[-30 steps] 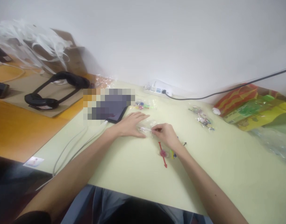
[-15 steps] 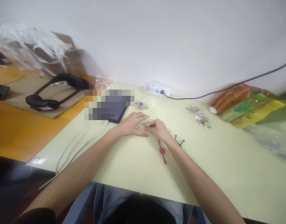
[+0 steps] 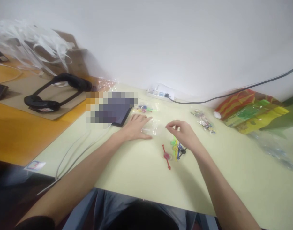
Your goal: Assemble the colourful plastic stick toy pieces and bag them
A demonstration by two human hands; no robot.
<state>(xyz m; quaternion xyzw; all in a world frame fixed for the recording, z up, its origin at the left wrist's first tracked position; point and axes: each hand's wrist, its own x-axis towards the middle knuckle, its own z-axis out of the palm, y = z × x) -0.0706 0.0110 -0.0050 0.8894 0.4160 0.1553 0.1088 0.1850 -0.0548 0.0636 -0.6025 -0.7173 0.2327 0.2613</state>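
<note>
My left hand (image 3: 134, 128) lies spread on the table, its fingers apart, with a small clear plastic bag (image 3: 156, 127) between thumb and index finger. A thin whitish piece (image 3: 146, 129) shows in or under the bag's near part. My right hand (image 3: 181, 132) hovers to the right of the bag, thumb and index finger pinched together; nothing shows between the tips. Below it lie a red arrow-shaped spinner (image 3: 167, 155) with a round centre and a cluster of similar pieces: green (image 3: 173, 142), yellow (image 3: 175, 149) and dark blue or black (image 3: 182, 151).
Behind my left hand are a tablet (image 3: 122, 116), partly blurred out, and a bag of coloured pieces (image 3: 144, 108). More bagged pieces (image 3: 204, 121) lie at right, near a yellow-green package (image 3: 259, 116). A power strip (image 3: 161, 92) stands by the wall; cables (image 3: 72, 153) cross the left side.
My right hand has moved away from the plastic bag to the right, uncovering the bag and the coloured spinner pieces. My left hand has stayed nearly in place.
</note>
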